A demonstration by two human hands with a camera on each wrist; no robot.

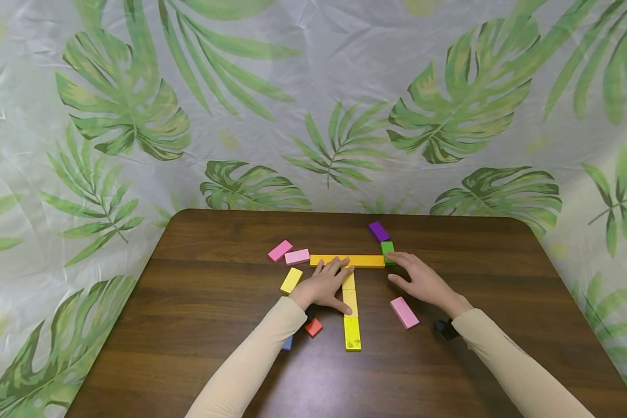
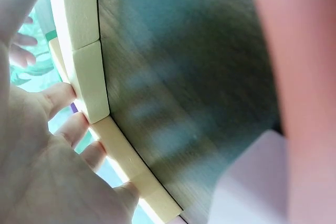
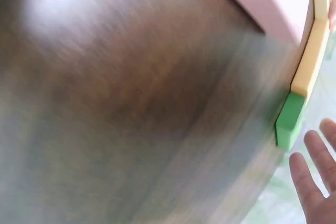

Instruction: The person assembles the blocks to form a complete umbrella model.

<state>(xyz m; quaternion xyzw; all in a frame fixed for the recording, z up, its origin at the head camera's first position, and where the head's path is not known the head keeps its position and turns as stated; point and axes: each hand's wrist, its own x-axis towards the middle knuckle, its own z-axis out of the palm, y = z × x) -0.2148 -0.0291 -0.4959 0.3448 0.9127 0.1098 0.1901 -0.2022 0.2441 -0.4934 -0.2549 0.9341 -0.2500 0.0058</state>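
Note:
Orange blocks (image 1: 368, 262) lie end to end in a row, and a column of pale yellow blocks (image 1: 350, 301) runs down from it, ending in a bright yellow block (image 1: 352, 335). My left hand (image 1: 321, 285) spreads over where they join, its fingertips on the blocks (image 2: 121, 148); its thumb reaches the column. A green block (image 1: 387, 248) sits at the row's right end, with a purple block (image 1: 379, 231) slanting off behind it. My right hand (image 1: 424, 280) is beside the green block, fingers extended, holding nothing; whether a fingertip touches it, I cannot tell.
Left of the row lie a pink block (image 1: 280, 251), a light pink block (image 1: 297, 257) and a loose yellow block (image 1: 291, 281). Near my left sleeve are a red block (image 1: 314, 328) and a partly hidden blue block (image 1: 287, 344). Another pink block (image 1: 404, 313) lies below my right hand.

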